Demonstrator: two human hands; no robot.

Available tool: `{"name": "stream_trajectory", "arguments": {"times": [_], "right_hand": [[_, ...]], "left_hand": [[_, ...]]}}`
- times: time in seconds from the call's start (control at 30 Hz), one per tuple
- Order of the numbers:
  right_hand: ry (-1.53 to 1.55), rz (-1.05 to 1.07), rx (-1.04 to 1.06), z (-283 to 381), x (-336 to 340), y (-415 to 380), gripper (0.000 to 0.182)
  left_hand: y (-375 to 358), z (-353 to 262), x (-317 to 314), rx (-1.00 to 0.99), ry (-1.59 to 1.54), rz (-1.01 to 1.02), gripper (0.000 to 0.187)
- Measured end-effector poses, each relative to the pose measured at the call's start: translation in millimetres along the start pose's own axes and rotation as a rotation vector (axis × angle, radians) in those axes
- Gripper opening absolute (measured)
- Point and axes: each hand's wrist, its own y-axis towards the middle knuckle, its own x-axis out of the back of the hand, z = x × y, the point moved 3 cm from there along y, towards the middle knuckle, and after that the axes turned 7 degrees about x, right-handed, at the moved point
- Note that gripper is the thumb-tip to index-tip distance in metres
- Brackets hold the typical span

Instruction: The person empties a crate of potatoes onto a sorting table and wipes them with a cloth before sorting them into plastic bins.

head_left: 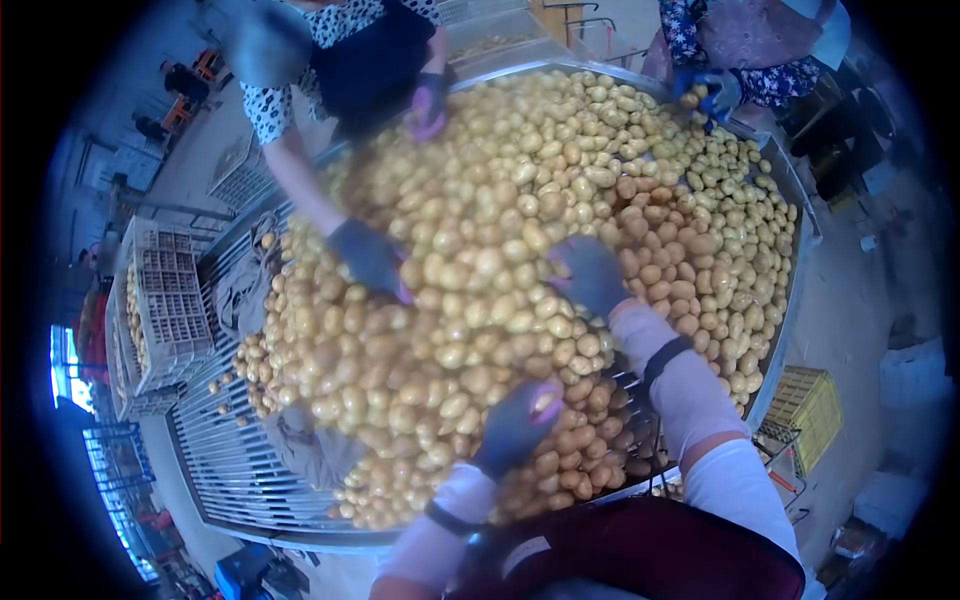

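Note:
A large heap of potatoes [470, 290] covers a slatted metal table [235, 470]. My left hand [518, 428], in a dark glove with a pink palm, is closed around a potato [543, 402] at the near side of the heap. Farther forward and to the right, my right hand [590, 277], gloved alike, lies on the potatoes; its fingertips are blurred and what they hold, if anything, cannot be made out. Browner potatoes [665, 245] lie to its right, and more of them sit beside my left hand.
Across the table, a co-worker's gloved hands [370, 260] reach into the heap; another co-worker's gloved hands [712, 92] hold potatoes at the far right. Grey cloths [310, 447] lie on the slats. Crates [165, 300] stand at left, a yellow crate [803, 410] at right.

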Motion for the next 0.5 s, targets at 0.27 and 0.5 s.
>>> {"name": "stream_trajectory", "arguments": {"times": [0.27, 0.5], "right_hand": [[0.324, -0.23, -0.231, 7, -1, 1, 0.028], [0.727, -0.038, -0.317, 104, 19, -75, 0.033]], "left_hand": [[-29, 24, 63, -0.329, 0.287, -0.4, 0.019], [68, 49, 141, -0.299, 0.649, -0.513, 0.057]]}}
